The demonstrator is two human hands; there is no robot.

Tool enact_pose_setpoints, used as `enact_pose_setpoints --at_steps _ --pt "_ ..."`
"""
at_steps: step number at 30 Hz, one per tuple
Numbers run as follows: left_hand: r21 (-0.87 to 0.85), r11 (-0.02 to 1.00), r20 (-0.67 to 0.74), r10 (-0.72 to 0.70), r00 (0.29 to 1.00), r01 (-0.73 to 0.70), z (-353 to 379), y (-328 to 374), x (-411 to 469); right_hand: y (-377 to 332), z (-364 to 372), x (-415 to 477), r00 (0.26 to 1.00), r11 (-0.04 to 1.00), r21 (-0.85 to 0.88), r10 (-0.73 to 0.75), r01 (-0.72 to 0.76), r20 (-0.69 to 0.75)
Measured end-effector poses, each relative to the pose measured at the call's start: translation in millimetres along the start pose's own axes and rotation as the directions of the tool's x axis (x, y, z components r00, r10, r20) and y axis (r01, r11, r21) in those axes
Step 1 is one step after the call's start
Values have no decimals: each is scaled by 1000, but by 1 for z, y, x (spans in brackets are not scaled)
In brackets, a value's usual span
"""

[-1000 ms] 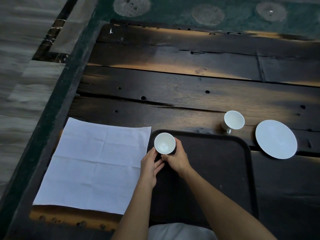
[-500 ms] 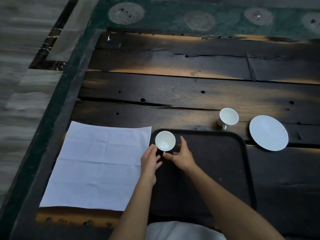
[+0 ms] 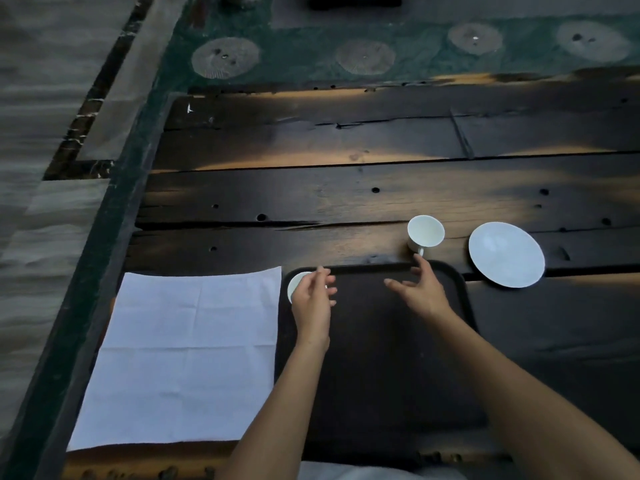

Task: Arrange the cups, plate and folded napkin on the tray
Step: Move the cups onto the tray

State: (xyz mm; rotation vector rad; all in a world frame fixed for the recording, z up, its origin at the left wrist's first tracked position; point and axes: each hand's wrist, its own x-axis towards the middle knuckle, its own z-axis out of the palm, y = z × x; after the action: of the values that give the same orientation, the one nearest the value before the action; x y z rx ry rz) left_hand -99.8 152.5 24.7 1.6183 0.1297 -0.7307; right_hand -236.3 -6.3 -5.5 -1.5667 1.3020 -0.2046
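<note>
A dark tray lies on the wooden table in front of me. One white cup stands in the tray's far left corner, mostly hidden behind my left hand, which hovers over it with fingers apart. My right hand is open above the tray's far edge, its fingertips just short of the handle of a second white cup that stands on the table beyond the tray. A white plate lies on the table to the right of that cup. A white napkin is spread flat left of the tray.
The dark plank table has holes and cracks. Its left edge runs diagonally beside the napkin. Beyond the far edge lies a green patterned floor with pale round patches.
Both hands let go of the cup, which now stands in the tray's far left corner. My right hand moved right and forward toward the second cup. The camera view shifted.
</note>
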Motion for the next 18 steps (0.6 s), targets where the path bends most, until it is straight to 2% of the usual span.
enact_pose_setpoints --at_steps 9,18 --pt "91 994 31 -60 998 57 96 -8 5 11 -69 55 997 1000 -3 -10 11 81" --pt "200 970 68 -155 986 139 172 -21 28 23 -91 99 991 1000 12 -15 13 134"
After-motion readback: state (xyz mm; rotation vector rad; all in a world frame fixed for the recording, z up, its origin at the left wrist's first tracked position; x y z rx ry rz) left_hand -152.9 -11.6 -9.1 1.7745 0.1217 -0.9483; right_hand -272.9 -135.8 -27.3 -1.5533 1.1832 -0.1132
